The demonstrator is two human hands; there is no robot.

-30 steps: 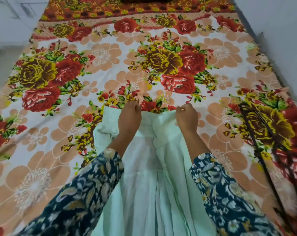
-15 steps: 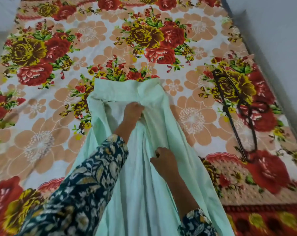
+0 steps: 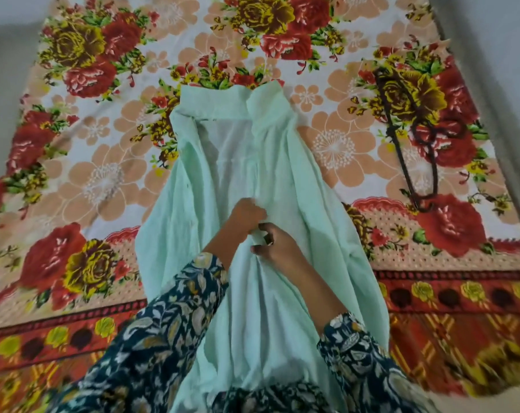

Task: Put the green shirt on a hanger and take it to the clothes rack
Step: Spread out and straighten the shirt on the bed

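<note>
Now both hands work close together at the middle of the green shirt (image 3: 190,210), just touching each other. The left hand (image 3: 247,212) is turned knuckles up, fingers curled down into the cloth along the front opening; its grip is clenched on the fabric there. The right hand (image 3: 278,246) sits just below and to the right of it, wrist bent inward, thumb and fingers pinching a small fold of the same front edge. Both forearms reach forward from dark flowered sleeves (image 3: 163,323), the left one crossing over the lower part of the shirt.

The shirt lies face up on the bed (image 3: 97,180), collar (image 3: 223,102) pointing away from the person, the front spread open below the collar so the paler inside shows, and the lower part running off the near edge of the bed toward the person. The hanger (image 3: 400,153), dark and thin, lies on the flowered sheet to the right of the shirt, apart from it and untouched.

Half a second ago the left hand was up near the collar while the right held the front edge lower down; the left has since come down to meet the right. A second ago both hands were at the collar.
</note>
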